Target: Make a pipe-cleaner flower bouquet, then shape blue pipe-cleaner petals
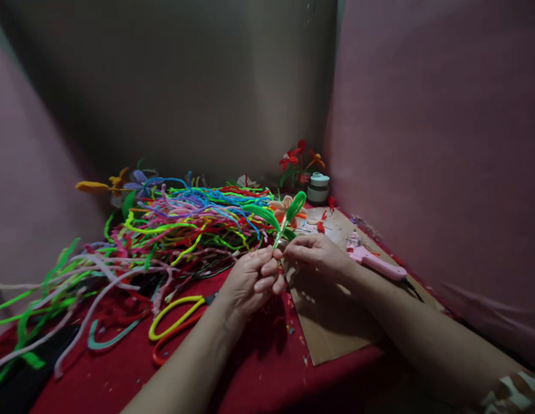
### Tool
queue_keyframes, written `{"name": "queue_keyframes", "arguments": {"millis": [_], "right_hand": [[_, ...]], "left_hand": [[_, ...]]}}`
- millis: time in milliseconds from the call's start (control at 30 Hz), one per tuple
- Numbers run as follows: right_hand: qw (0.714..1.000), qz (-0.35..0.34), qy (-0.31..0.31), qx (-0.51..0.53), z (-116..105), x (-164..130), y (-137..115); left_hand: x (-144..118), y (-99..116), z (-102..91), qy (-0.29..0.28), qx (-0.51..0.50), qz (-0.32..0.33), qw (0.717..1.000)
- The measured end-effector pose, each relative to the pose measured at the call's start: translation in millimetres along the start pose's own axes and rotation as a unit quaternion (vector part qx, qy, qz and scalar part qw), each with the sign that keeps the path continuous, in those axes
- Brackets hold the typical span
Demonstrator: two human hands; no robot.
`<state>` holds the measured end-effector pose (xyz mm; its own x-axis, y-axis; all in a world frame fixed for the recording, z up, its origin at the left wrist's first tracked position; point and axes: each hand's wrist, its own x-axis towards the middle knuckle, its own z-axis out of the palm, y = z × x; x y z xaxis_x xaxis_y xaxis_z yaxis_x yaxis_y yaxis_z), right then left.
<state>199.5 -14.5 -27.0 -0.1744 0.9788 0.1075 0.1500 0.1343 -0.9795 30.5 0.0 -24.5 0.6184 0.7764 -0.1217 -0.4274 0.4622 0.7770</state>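
Note:
My left hand (256, 279) is closed, thumb and fingers pinching the lower end of a stem of a pipe-cleaner flower (281, 229). The flower tilts up and away, with peach petals behind looped green leaves (296, 206). A shiny wrap shows along the stem. My right hand (319, 257) is beside the stem's lower end, its fingertips pressed together; what they hold, if anything, is hidden. Below the right hand lies a sheet of brown cardboard (336, 322). Left of my left wrist are scissors (176, 319) with yellow and red-orange handles, their blades mostly covered.
A large heap of coloured pipe cleaners (198, 215) spreads across the left of the red tablecloth (258, 368). On the cardboard's right rests a pink glue gun (377, 264) with a dark cord. Behind stand a pale green-lidded container (318, 188) and red flowers (289, 159). Pink cloth hangs at both sides.

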Motion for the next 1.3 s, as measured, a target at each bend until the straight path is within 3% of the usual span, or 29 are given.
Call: {"name": "queue_keyframes", "arguments": {"millis": [133, 233, 367, 533, 600, 667, 733, 800, 867, 1000, 1100, 1167, 1233, 1300], "right_hand": [[0.998, 0.059, -0.016, -0.008, -4.8, 3.3, 2.4], [0.995, 0.061, -0.016, -0.071, -5.9, 4.5, 3.2], [0.988, 0.056, -0.03, -0.142, -4.2, 4.2, 5.0], [0.986, 0.058, -0.022, -0.158, -4.6, 4.3, 8.1], [0.984, 0.068, -0.031, -0.16, -6.0, 5.2, 10.2], [0.983, 0.072, -0.04, -0.165, -6.9, 6.0, 12.4], [0.983, 0.059, -0.046, -0.167, -7.0, 6.4, 13.8], [0.983, 0.047, -0.05, -0.168, -6.5, 6.2, 14.0], [0.982, 0.048, -0.052, -0.173, -5.8, 5.9, 13.5], [0.981, 0.054, -0.062, -0.178, -5.6, 5.9, 13.0], [0.98, 0.045, -0.071, -0.181, -6.2, 6.3, 13.7], [0.979, 0.047, -0.072, -0.187, -6.5, 6.5, 14.2], [0.977, 0.061, -0.069, -0.192, -6.7, 6.6, 14.5], [0.975, 0.075, -0.066, -0.199, -6.7, 6.7, 14.5]], "left_hand": [[5.7, -8.2, -10.3, -0.034, 0.091, 0.021, 0.995], [6.4, -10.0, -12.8, 0.007, 0.246, 0.014, 0.969], [8.8, -8.0, -11.9, 0.087, 0.487, 0.001, 0.869], [-4.6, 17.2, -14.6, 0.172, 0.6, 0.073, 0.778], [-23.7, 34.2, -20.8, 0.16, 0.731, 0.113, 0.654], [-47.7, 49.1, -31.5, 0.143, 0.789, 0.103, 0.589], [-70.5, 57.3, -45.9, 0.156, 0.819, 0.058, 0.549], [-87.3, 57.4, -61.1, 0.147, 0.836, 0.003, 0.529], [-96.2, 51.5, -74.3, 0.127, 0.852, -0.004, 0.509], [-97.5, 36.3, -92.0, 0.11, 0.862, 0.012, 0.495], [-95.8, 30.1, -100.2, 0.15, 0.868, 0.0, 0.473], [-97.8, 29.8, -102.6, 0.177, 0.862, -0.016, 0.474], [-102.7, 32.1, -100.3, 0.189, 0.831, -0.039, 0.523], [-108.8, 34.8, -90.9, 0.183, 0.756, -0.052, 0.626]]}}
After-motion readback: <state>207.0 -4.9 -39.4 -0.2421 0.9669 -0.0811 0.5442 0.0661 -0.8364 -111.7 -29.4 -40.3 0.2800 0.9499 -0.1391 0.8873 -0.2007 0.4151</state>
